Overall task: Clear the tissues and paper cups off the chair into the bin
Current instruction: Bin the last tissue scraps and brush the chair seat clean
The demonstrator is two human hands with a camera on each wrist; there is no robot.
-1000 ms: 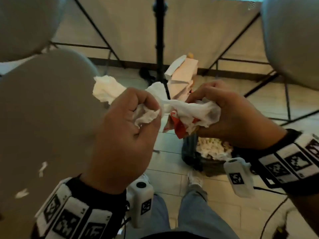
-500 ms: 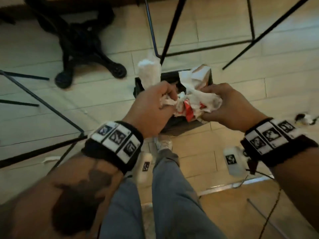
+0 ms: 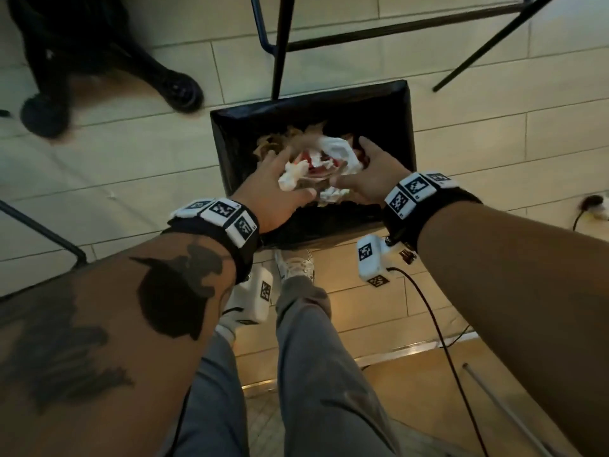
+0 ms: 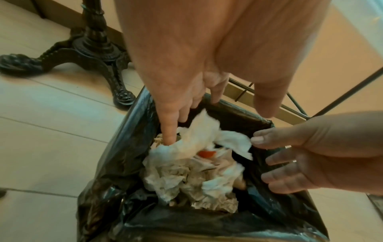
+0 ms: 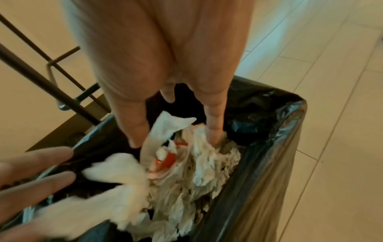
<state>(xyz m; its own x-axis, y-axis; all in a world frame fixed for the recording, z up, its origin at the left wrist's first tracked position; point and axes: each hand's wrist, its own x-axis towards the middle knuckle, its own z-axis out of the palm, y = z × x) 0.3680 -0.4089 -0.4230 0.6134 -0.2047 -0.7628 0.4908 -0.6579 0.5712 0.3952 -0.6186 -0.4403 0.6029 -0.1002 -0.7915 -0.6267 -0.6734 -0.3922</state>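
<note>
**Hands spread over the bin**

Left hand (image 3: 275, 189) and right hand (image 3: 369, 179): fingers straight, splayed, gripping nothing. Between and just beneath them, crumpled white tissues (image 3: 333, 159) with a red-and-white paper cup (image 5: 165, 161), inside the black-lined square bin (image 3: 403, 127). Beyond, black metal chair legs (image 3: 280, 44).

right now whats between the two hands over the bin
The tissue wad with a crushed red-and-white cup, sitting in the bin between the left hand and right hand, clearest in the head view.
</note>
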